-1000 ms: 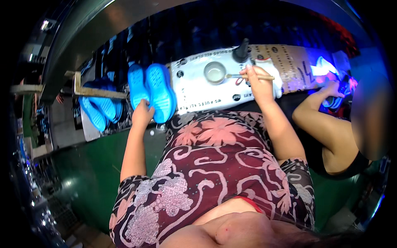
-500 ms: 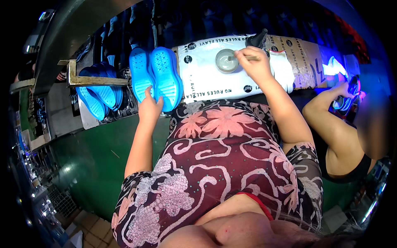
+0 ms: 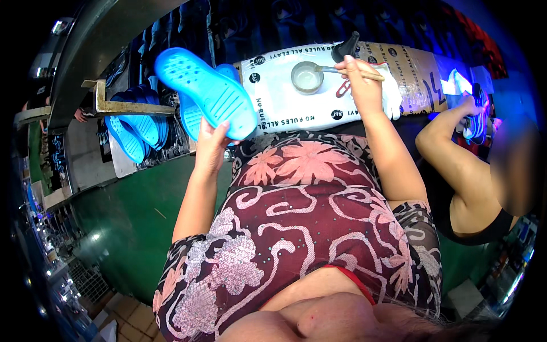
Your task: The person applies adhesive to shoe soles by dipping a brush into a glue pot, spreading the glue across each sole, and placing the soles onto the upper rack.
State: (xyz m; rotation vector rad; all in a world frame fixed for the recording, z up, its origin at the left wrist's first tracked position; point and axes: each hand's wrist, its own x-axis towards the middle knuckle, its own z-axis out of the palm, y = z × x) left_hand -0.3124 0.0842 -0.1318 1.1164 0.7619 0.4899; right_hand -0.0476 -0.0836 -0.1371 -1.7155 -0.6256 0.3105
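My left hand (image 3: 211,149) grips the heel end of a light blue shoe sole (image 3: 213,100), thumb on top. The sole is raised and tilted, its holed and ribbed face showing. Under it another blue sole (image 3: 190,118) lies partly hidden. My right hand (image 3: 364,88) is closed round the wooden handle of a brush (image 3: 330,69). The brush's tip reaches the rim of a small round bowl (image 3: 295,85) with pale, cloudy liquid. Beside my right fingers stands a black, spout-like object (image 3: 346,50). A red looped thing (image 3: 343,89) lies between hand and bowl.
White printed sheeting (image 3: 279,111) covers the bench under the bowl; brown cardboard (image 3: 419,85) lies right of it. More blue soles (image 3: 134,131) sit at left beside a metal bracket (image 3: 134,108). At right, a co-worker's arm (image 3: 453,142) holds a shoe (image 3: 477,122) under bluish light.
My left hand has picked up one blue sole and tilted it; before, it rested on the pair. My right hand has drawn the brush from the bowl's middle rightward to its rim.
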